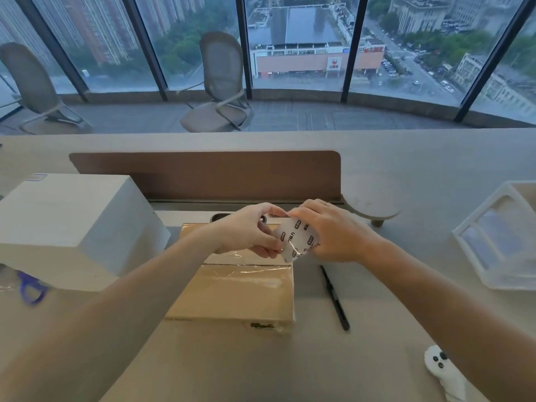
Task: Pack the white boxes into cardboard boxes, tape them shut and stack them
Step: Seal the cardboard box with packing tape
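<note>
A closed cardboard box (235, 294) lies on the table in front of me, with clear tape along its top seam. Above its far end both hands hold a roll of clear tape (298, 237) with a white printed core. My right hand (333, 230) grips the roll from the right side. My left hand (249, 230) pinches at the roll's left edge, thumb and fingers curled on it. A large white box (72, 227) stands to the left of the cardboard box.
Blue-handled scissors (30, 288) lie at the left, partly under the white box's edge. A black pen (335, 297) lies right of the cardboard box. A clear plastic bin (499, 236) stands far right, a white controller (443, 372) near the front edge, and a brown divider (203, 175) behind.
</note>
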Tool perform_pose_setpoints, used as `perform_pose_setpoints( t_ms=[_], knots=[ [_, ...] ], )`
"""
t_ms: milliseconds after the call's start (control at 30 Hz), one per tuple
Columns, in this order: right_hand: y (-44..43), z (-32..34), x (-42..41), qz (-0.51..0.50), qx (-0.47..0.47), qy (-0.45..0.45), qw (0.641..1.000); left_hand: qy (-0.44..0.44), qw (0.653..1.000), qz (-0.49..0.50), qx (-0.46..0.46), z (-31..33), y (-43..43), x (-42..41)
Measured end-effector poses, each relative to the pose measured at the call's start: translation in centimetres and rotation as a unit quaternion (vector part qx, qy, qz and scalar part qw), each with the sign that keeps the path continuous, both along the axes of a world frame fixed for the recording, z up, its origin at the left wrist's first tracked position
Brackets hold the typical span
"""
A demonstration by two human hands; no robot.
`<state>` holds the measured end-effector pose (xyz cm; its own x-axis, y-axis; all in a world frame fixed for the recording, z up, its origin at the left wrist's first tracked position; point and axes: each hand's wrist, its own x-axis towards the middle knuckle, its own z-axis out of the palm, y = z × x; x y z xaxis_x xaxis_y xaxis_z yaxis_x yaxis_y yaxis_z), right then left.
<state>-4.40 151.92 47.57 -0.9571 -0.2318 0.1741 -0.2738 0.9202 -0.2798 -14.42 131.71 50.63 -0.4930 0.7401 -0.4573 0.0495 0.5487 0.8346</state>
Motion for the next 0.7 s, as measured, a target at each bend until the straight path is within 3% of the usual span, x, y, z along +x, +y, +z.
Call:
perform_pose_setpoints(
  t_ms=[233, 300, 467, 700],
  knots=[
    [2.1, 0.7, 2.5, 0.045, 0.088, 0.085, 0.992, -0.011, 0.996, -0.032, -0.079, 0.2, 4.3, 0.1],
    [3.2, 0.2, 3.3, 0.012, 0.063, 0.123, 0.990, -0.009, 0.997, -0.012, -0.072, 0.5, 5.7, -0.1],
    [5.4, -1.6, 5.5, -0.121, -0.035, 0.198, 0.972, -0.106, 0.994, 0.013, -0.022, 0.7, 9.1, -1.2],
    [8.4, -6.7, 7.2, -0.276, -0.153, 0.210, 0.925, -0.083, 0.996, 0.026, -0.035, -0.6, 15.9, -2.1]
  ],
)
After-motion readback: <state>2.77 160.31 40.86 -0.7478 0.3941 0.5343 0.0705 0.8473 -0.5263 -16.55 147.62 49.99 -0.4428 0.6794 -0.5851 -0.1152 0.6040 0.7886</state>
